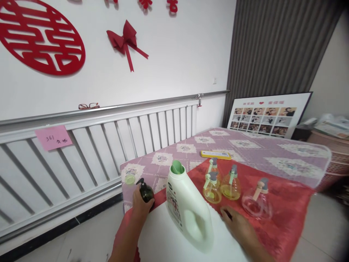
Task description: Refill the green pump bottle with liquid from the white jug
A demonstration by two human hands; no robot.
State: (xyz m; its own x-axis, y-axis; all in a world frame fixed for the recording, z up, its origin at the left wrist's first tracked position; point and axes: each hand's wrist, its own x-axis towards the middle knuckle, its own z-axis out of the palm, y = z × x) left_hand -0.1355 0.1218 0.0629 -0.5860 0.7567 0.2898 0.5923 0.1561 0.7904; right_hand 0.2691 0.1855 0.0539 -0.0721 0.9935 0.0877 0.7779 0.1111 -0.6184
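Note:
My left hand (142, 205) is wrapped round a dark green pump bottle (147, 193) with a black pump head, at the table's left edge. My right hand (236, 220) rests near the red cloth, fingers curled together. A small dark patch shows between them; I cannot tell whether it is a thing or a shadow. Between my hands stands a large pale green detergent jug (188, 207), uncapped, a green spout in its mouth. Beyond my right hand are several clear pump bottles: two with yellow liquid (212, 193) (230, 188), an orange-tinted one (215, 168) behind, and a pinkish one (256, 203).
A white board (155, 236) lies under the jug on the red cloth (289, 207). A pale green cap (130, 179) and a yellow-edged flat box (216, 155) lie on the flowered tablecloth (251, 145). A white radiator (103, 153) runs along the wall; pink baskets (331, 149) stand right.

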